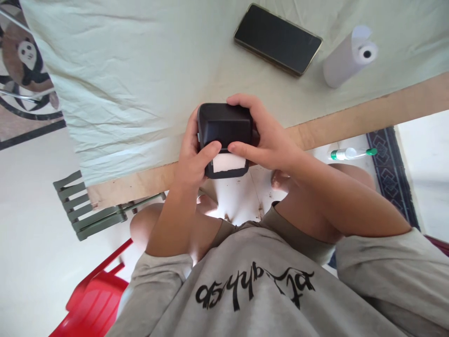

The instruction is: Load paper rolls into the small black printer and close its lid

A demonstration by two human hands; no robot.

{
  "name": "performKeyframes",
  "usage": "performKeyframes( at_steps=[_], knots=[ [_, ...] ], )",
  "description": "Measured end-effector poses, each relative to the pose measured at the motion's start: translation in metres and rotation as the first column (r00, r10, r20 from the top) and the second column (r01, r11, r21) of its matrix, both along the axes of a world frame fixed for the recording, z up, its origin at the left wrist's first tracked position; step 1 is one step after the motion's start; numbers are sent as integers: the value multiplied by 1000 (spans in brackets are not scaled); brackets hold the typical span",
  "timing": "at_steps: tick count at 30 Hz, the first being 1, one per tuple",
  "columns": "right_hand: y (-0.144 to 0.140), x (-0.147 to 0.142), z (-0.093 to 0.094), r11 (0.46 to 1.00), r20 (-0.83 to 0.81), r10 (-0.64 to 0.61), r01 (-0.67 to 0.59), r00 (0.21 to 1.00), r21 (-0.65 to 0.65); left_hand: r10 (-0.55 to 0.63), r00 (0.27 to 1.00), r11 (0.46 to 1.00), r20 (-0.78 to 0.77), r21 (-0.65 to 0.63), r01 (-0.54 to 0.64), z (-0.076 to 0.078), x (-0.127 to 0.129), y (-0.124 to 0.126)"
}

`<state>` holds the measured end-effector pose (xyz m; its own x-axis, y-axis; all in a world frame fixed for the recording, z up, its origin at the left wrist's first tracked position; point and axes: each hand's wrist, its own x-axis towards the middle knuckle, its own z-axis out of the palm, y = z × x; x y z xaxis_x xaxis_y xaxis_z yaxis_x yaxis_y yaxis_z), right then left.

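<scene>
While both our hands clamped it, the small black printer (224, 124) sat just off the near table edge (351, 122), above our lap. Our left hand (191, 157) was closed round its left side, thumb across the front, touching the white paper strip (228, 162) poking from the slot. Our right hand (270, 140) gripped the right side and top, forefinger laid along the strip's upper edge. The two-sided hold probably steadied the box while the fingertips worked at the paper. Further out on the pale cloth (140, 70) lay a dark phone (277, 38), screen off, and near it a paper roll (347, 56) on its side, well apart from the printer, likely parked within reach. A pen (352, 153) lay on the floor below. A green chair (91, 208) and a red chair (94, 299) stood to the left, both cut off. The printer's far side, its buttons and our palms were hidden; we couldn't tell if the lid was latched.
</scene>
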<state>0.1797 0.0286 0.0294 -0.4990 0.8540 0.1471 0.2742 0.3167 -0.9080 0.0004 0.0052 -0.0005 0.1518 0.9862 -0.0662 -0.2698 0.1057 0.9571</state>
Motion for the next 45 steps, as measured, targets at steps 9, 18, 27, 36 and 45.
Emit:
performKeyframes(
  at_steps=[9,18,27,36,45],
  knots=[
    [3,1,-7,1000,-73,1,-3,997,-25,105,990,994,96,-38,-101,3,4,-1],
    [-1,4,-7,991,-110,-16,2,994,-132,59,995,998,81,-13,-58,-3,4,4],
    [2,5,-4,982,36,18,-24,999,190,124,984,989,127,-93,-113,8,9,0],
    [1,9,0,983,76,70,-82,995,165,116,979,993,167,-50,-109,10,7,4],
    [-1,11,23,880,110,-359,297,927,370,50,972,998,230,-59,-38,14,10,2]
  ],
)
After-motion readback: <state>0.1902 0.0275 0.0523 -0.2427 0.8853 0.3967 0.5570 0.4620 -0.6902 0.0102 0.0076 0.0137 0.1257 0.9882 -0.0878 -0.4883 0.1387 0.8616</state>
